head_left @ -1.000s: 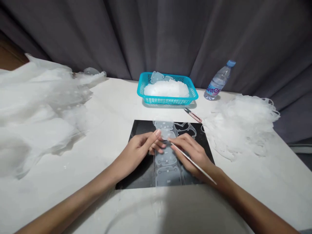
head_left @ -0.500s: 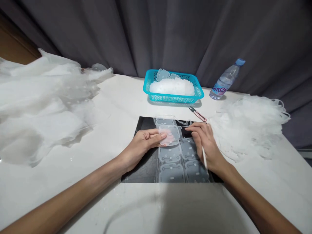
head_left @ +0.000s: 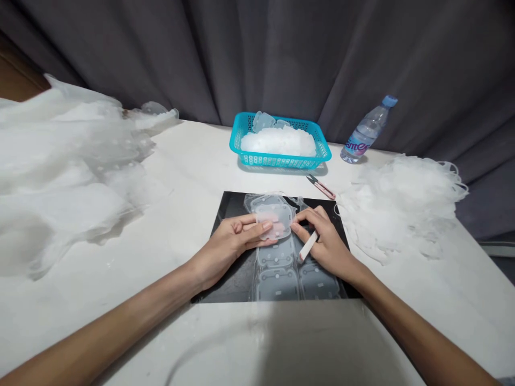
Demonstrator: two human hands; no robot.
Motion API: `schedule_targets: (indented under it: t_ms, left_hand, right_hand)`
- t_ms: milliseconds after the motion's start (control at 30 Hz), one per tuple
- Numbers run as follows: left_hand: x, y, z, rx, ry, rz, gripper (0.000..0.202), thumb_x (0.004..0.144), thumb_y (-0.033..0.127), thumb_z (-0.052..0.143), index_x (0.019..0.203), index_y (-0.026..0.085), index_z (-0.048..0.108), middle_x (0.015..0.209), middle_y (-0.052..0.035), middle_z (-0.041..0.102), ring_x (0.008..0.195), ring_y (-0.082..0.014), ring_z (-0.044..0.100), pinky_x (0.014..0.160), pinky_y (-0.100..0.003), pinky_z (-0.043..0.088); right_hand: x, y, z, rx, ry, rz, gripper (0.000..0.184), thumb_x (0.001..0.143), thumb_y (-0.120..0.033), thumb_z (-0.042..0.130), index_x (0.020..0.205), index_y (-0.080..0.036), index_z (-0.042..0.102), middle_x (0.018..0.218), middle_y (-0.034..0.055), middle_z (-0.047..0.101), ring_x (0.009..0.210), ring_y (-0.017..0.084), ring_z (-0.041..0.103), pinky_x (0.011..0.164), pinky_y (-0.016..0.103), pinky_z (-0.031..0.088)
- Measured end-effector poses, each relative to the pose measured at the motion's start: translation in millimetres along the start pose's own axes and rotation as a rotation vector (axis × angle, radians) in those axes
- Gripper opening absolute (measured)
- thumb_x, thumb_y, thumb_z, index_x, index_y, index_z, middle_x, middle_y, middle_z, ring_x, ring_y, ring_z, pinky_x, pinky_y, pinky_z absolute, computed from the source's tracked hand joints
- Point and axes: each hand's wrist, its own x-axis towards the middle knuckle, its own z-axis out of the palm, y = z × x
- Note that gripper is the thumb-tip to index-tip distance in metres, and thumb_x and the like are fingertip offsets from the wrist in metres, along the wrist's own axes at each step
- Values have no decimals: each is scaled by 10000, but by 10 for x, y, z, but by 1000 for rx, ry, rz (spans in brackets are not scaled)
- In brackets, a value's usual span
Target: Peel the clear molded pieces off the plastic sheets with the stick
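Observation:
My left hand (head_left: 231, 238) is closed on a translucent, rounded-square plastic piece (head_left: 282, 215), thumb on top and fingers showing through from beneath. At its right edge, the thumb and forefinger of my right hand (head_left: 325, 238) are pinched together, touching or very near the rim. A white stick-like tool (head_left: 308, 247) is tucked in that same hand and juts toward the lower left. Below both hands lies a black board (head_left: 233, 281) with a clear sheet of similar pieces (head_left: 277, 284) on it, several still joined. Part of the sheet is hidden under my hands.
Behind the board stand a turquoise basket (head_left: 281, 160) holding white pieces, and pink-handled thread snips (head_left: 322, 186). A water bottle (head_left: 366, 134) is at the back right. Heaps of translucent sheets (head_left: 72, 177) and trimmed scraps (head_left: 402, 209) flank the work area on the white table (head_left: 193, 177).
My right hand has moved left to the held piece's edge, and the white tool has swung to point lower left. My left hand keeps its hold. The whole view has shifted slightly.

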Motion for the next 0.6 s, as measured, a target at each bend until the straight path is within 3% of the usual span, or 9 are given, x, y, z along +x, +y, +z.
schedule_targets:
  t_ms: [233,467,600]
  left_hand:
    - [-18,-86,91,29,63,32,342,884,399,817,1105,138,817,1187,-123,802,1150,-269,730,1114,-419,537]
    - [-90,-34,167,-64,122,-47,224,815,349,874,882,139,831,900,-99,827,912,-221,772,933,-336,616]
    - [-110,19,151,-27,89,-95,242,812,347,874,938,146,825,1018,-110,825,925,-231,772,916,-337,619]
  right_hand:
    - [-13,-58,-23,35,-27,-67,68,1045,-267,577,997,-241,617,988,30,672,938,221,513,847,367,443]
    - [84,61,127,-440,24,-155,89,957,-140,528,928,-214,567,911,97,654,874,280,494,767,423,450]
    - [99,73,66,-330,37,-86,116,945,-119,531,964,-211,600,925,88,666,904,279,510,821,435,478]
